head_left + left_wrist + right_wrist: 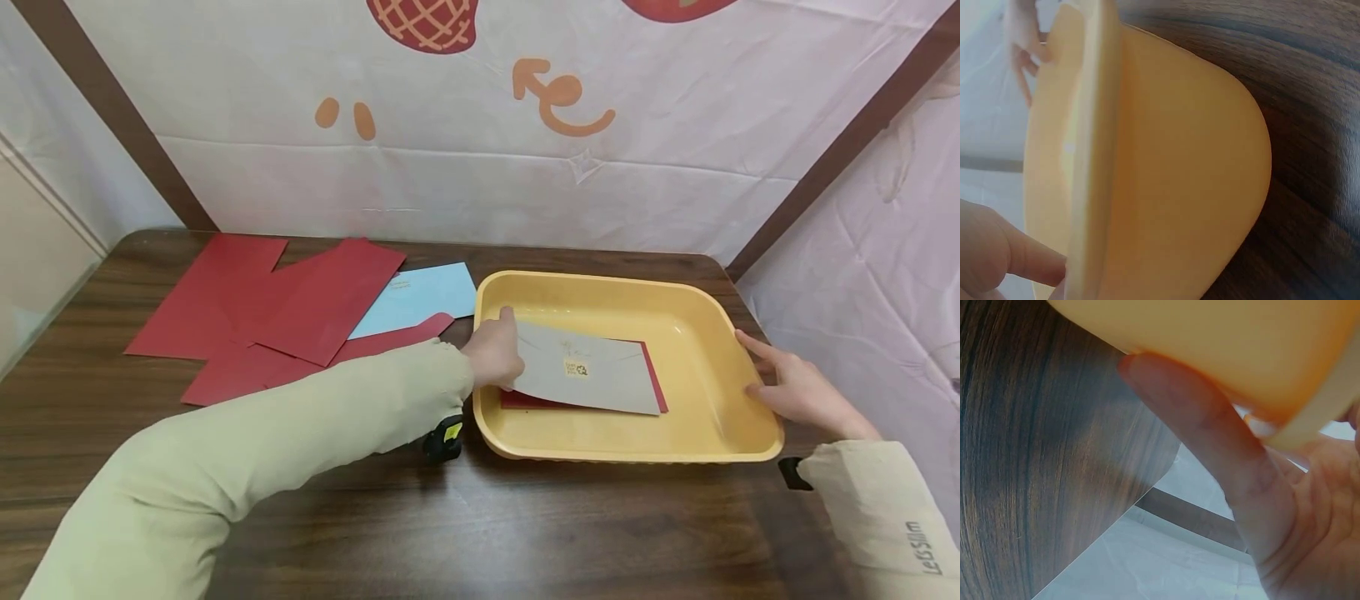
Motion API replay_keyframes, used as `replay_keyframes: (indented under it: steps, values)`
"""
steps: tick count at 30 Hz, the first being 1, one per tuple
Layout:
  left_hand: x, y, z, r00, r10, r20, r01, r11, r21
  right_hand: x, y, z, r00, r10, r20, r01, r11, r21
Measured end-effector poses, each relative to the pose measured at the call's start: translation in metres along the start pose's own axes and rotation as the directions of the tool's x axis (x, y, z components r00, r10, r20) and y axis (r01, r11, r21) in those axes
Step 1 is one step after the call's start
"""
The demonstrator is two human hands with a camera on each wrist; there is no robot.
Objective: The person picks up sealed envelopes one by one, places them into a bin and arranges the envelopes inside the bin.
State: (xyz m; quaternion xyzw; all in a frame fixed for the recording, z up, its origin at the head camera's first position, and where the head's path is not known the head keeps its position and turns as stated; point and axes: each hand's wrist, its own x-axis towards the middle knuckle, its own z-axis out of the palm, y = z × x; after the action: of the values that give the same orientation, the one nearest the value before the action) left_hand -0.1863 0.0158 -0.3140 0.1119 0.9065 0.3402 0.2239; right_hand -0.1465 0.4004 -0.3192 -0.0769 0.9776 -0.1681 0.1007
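Observation:
A yellow plastic basin (720, 367) stands on the right part of the table. My left hand (492, 350) reaches over its left rim and appears to pinch the left end of a grey envelope (600, 379), which bears a small gold sticker. Beneath the grey envelope, a red envelope (655, 379) shows along the right and lower edges. In the left wrist view, the fingers (1029, 256) are close to the rim, and the grey envelope cannot be seen. My right hand (806, 392) grips the basin's right rim; in the right wrist view one digit (1185, 400) presses against the outer wall.
Left of the basin, several red envelopes (322, 300) lie overlapping on the dark wooden table (450, 533). A light blue envelope (427, 296) lies partly under them, near the basin's left rim. A printed white cloth (480, 192) hangs behind the table.

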Motion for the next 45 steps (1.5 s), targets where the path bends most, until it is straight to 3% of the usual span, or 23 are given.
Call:
replay_keyframes:
  steps: [7,15,23,34,40,45]
  values:
    - [0.008,0.006,0.004,0.999,-0.038,0.023,0.032,0.977,0.21,0.0,-0.001,-0.001,1.0,0.021,0.014,-0.022,1.0,0.017]
    - [0.02,0.008,0.009,0.992,-0.054,0.116,0.0,0.907,0.421,0.0,0.0,0.0,1.0,0.011,0.011,-0.011,1.0,0.017]
    - [0.016,0.011,0.01,0.99,-0.092,0.111,0.044,0.927,0.374,-0.001,0.0,0.0,1.0,0.019,0.013,-0.019,1.0,0.016]
    - [0.01,0.011,0.009,0.993,-0.058,0.106,0.019,0.942,0.335,-0.001,0.0,0.001,1.0,0.025,0.006,-0.026,1.0,0.007]
    - [0.001,0.006,-0.007,0.986,-0.002,0.167,-0.031,0.981,0.192,-0.001,-0.002,0.002,1.0,0.027,0.011,-0.027,1.0,0.016]
    - [-0.007,-0.006,-0.024,0.99,0.061,0.129,-0.058,0.998,-0.024,-0.001,-0.002,0.001,0.999,0.031,0.01,-0.031,0.999,0.012]
